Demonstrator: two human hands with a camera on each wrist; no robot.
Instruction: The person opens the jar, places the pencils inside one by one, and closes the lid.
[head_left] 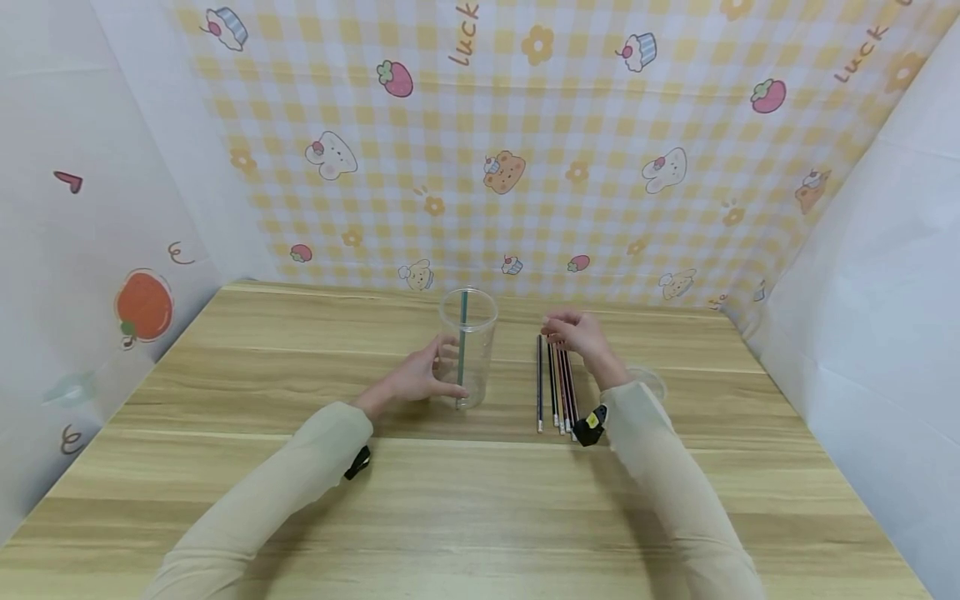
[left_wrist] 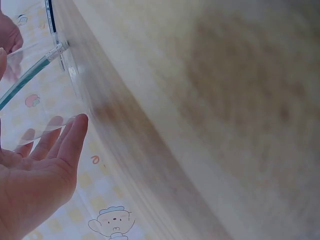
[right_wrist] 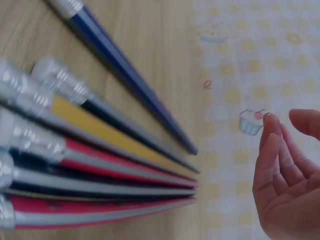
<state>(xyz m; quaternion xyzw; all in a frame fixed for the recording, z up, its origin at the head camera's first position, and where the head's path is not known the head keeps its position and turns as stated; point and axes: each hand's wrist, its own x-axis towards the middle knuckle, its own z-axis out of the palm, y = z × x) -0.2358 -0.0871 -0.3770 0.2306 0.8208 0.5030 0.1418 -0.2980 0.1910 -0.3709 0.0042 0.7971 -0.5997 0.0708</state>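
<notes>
A tall clear plastic cup (head_left: 486, 350) stands upright on the table, with a green pencil (head_left: 462, 333) inside, its eraser end down. My left hand (head_left: 420, 375) holds the cup from the left side, thumb in front and fingers behind; the left wrist view shows these fingers (left_wrist: 75, 140) along the transparent wall. To the right lie several pencils (head_left: 562, 387) side by side, eraser ends towards me. A dark blue pencil (right_wrist: 122, 65) lies slightly apart from the others. Over the pencils' far tips hovers my right hand (head_left: 581, 335), thumb and fingers apart, nothing between them.
Partly hidden behind the right forearm lies a round clear plastic piece (head_left: 652, 382). The wooden table (head_left: 465, 517) ends at a yellow checked backdrop cloth (head_left: 487, 225). White printed cloth walls (head_left: 75, 250) rise at both sides.
</notes>
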